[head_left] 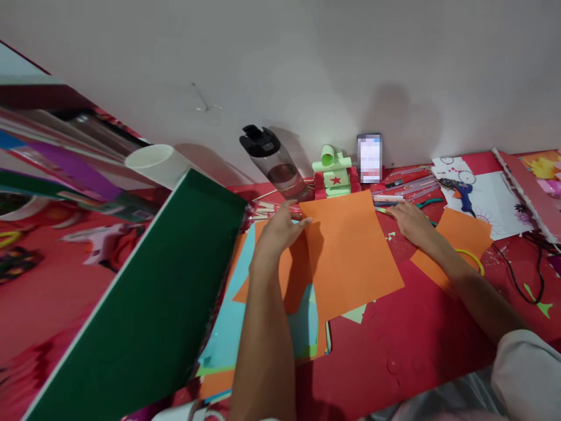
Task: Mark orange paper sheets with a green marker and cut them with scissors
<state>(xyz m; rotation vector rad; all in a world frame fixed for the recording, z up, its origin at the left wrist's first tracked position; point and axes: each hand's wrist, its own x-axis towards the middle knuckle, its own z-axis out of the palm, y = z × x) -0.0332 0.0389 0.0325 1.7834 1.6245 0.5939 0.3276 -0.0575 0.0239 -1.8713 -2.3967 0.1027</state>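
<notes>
We see orange sheet [350, 251], plain throughout; table [363, 362] red; wall [307, 70] grey. Board [144, 280] dark green, white along edge. Cup [151, 164] white, bottle lid [265, 144] black. We call paper model [336, 179] pale green and red, red star on front. One glue gun [464, 196] blue, another pale pink. We note white card [502, 196]: flower motifs, dotted black rings.

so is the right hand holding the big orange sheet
No, the right hand is apart from the big orange sheet, while the left hand holds its left edge.

No legible text; star [336, 180] on model [345, 175]
</notes>
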